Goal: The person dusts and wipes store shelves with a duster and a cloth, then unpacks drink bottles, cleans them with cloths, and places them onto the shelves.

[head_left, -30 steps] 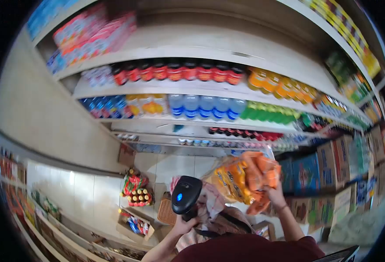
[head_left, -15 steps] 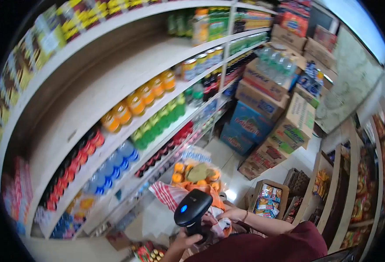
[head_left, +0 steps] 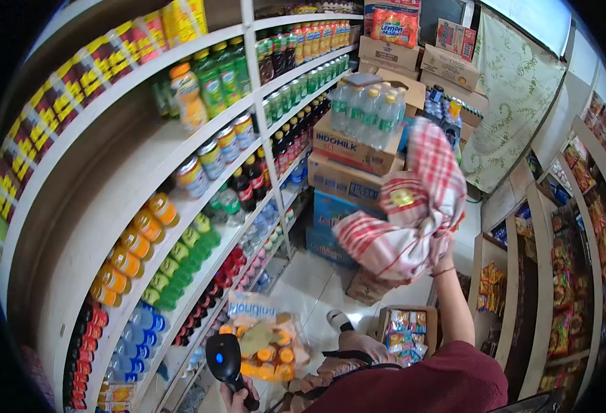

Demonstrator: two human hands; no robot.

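My left hand (head_left: 236,395) is closed round the handle of a black barcode scanner (head_left: 224,358) with a lit blue spot on its head. Stretched forward, my right hand (head_left: 443,252) grips a red and white checkered cloth (head_left: 396,241), which hangs bunched in front of the stacked cartons. The cloth partly covers my fingers. Below the scanner's right side, on the floor, stands a clear plastic pack of orange bottles (head_left: 267,354) with a brownish patch on top.
Curved white shelves (head_left: 179,155) with rows of drink bottles and cans run along the left. Stacked cartons (head_left: 348,144) carry a pack of clear bottles (head_left: 368,110). An open box of sachets (head_left: 407,330) sits on the tiled floor. Snack racks (head_left: 509,275) line the right.
My right hand has lifted the checkered cloth up and forward, from near the orange bottles to the cartons. My left hand with the scanner has moved left and down. The view has shifted.
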